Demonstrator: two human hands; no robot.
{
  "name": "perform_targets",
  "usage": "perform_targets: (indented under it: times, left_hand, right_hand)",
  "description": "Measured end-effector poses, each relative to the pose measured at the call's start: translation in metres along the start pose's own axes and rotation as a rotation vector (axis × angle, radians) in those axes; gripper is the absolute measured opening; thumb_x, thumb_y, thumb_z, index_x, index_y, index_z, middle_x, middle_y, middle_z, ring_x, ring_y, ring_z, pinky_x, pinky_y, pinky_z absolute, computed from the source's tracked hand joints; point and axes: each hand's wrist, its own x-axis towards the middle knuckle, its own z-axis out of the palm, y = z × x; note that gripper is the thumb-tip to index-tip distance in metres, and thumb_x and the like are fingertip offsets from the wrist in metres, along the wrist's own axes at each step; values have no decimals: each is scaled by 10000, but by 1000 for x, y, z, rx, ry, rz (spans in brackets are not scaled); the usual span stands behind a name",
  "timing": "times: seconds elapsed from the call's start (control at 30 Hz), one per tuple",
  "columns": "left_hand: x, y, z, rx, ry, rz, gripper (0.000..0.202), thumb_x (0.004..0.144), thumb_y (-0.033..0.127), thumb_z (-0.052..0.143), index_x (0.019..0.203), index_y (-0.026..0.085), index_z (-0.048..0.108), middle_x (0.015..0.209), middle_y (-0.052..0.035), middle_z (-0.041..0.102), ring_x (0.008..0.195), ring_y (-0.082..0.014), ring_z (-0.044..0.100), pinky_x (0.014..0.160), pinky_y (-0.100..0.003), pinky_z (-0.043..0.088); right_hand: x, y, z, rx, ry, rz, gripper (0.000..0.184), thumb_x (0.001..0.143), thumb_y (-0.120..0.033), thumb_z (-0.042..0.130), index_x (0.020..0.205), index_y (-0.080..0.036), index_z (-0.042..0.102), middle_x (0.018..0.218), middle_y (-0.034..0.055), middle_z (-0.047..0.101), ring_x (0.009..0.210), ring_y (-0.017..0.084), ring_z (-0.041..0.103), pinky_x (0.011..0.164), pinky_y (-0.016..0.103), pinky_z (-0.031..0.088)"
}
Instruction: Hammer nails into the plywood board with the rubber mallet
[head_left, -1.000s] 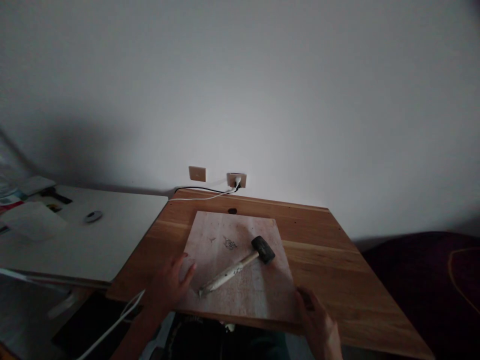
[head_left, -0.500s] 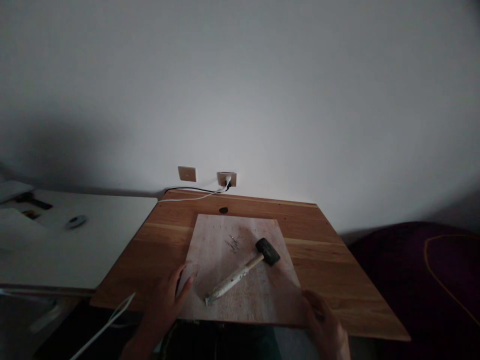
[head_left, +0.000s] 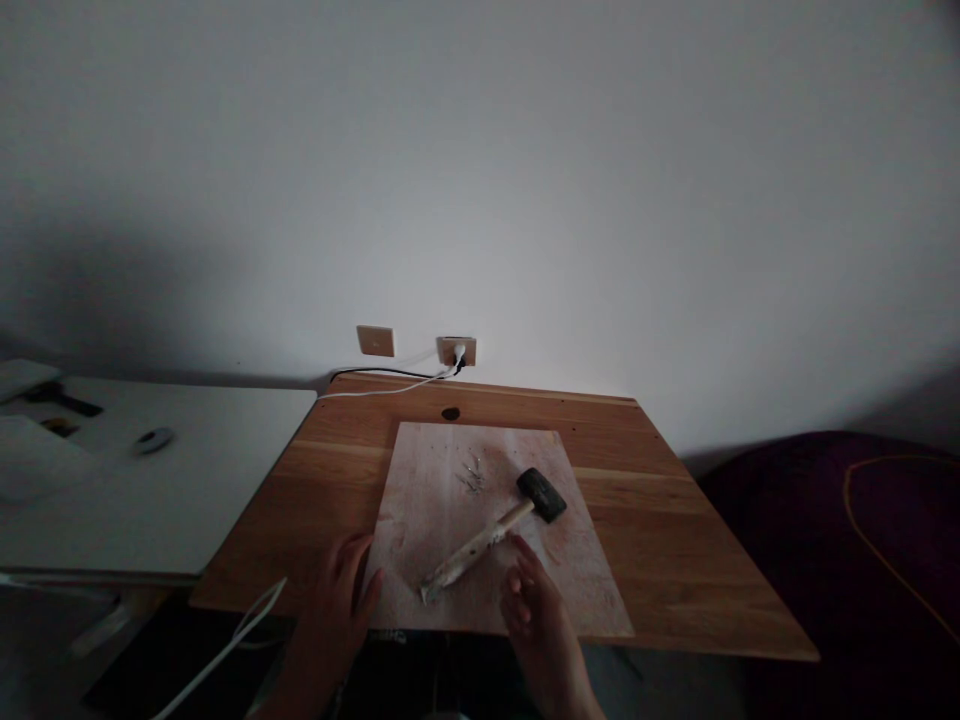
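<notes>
A pale wooden board [head_left: 442,500] lies on a brown wooden table [head_left: 675,560]. On the board rests a mallet [head_left: 495,530] with a black head and a paint-stained handle, beside several small nails [head_left: 472,478]. My left hand [head_left: 341,590] lies flat at the board's near left edge, fingers apart. My right hand [head_left: 536,615] is over the board's near edge, fingers stretched toward the mallet's handle, just short of it and holding nothing.
A white desk [head_left: 187,480] with small objects stands to the left. White and black cables [head_left: 390,385] run to a wall socket [head_left: 457,350] behind the table. A white cable [head_left: 225,640] hangs at the lower left. Dark floor lies to the right.
My right hand has left the board's near right corner and moved left toward the mallet's handle. The left hand has stayed at the board's left edge. The view has shifted slightly.
</notes>
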Motion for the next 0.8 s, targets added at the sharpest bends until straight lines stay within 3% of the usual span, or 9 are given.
perform_targets:
  times: [0.1, 0.17, 0.27, 0.37, 0.63, 0.8]
  left_hand:
    - [-8, -4, 5, -21, 74, -23, 419, 967, 460, 496, 1290, 243, 653, 1306, -105, 655, 1219, -302, 655, 1056, -497, 555]
    - [-14, -10, 9, -35, 110, -39, 413, 970, 460, 493, 1290, 250, 648, 1306, -104, 649, 1215, -304, 655, 1039, -498, 564]
    - [-20, -23, 14, -42, 123, -58, 409, 976, 463, 493, 1293, 251, 641, 1297, -108, 649, 1200, -309, 657, 1026, -506, 565]
    - [-21, -33, 16, -38, 114, -63, 410, 968, 480, 504, 1275, 252, 652, 1273, -111, 656, 1186, -320, 655, 1027, -522, 559]
    - [-7, -30, 19, -35, 167, -54, 355, 973, 450, 499, 1259, 303, 650, 1323, -106, 612, 1212, -324, 630, 1071, -541, 529]
    - [3, -23, 22, -24, 197, -59, 347, 970, 460, 491, 1200, 283, 681, 1317, -114, 602, 1230, -340, 613, 1107, -576, 488]
  right_hand:
    - [20, -20, 7, 159, -87, -8, 293, 785, -301, 816, 981, -191, 630, 637, -96, 530, 396, 11, 331, 329, 92, 264]
    - [29, -33, 7, 200, -166, -9, 229, 776, -245, 806, 869, -184, 605, 644, -89, 534, 400, 5, 326, 328, 77, 272]
    - [34, -46, 9, 210, -254, 22, 199, 816, -286, 784, 828, -178, 618, 555, -122, 440, 385, 7, 279, 369, 75, 351]
    - [36, -51, 15, 210, -257, 48, 194, 860, -347, 751, 911, -177, 675, 512, -150, 350, 376, 18, 258, 468, 124, 483]
    - [55, -51, 22, 103, -208, -208, 212, 839, -323, 677, 1031, -240, 714, 629, -53, 560, 487, 95, 463, 474, 192, 511]
    - [40, -82, 29, -34, -161, -236, 234, 845, -355, 610, 1005, -252, 747, 964, 74, 743, 695, 146, 639, 547, 252, 576]
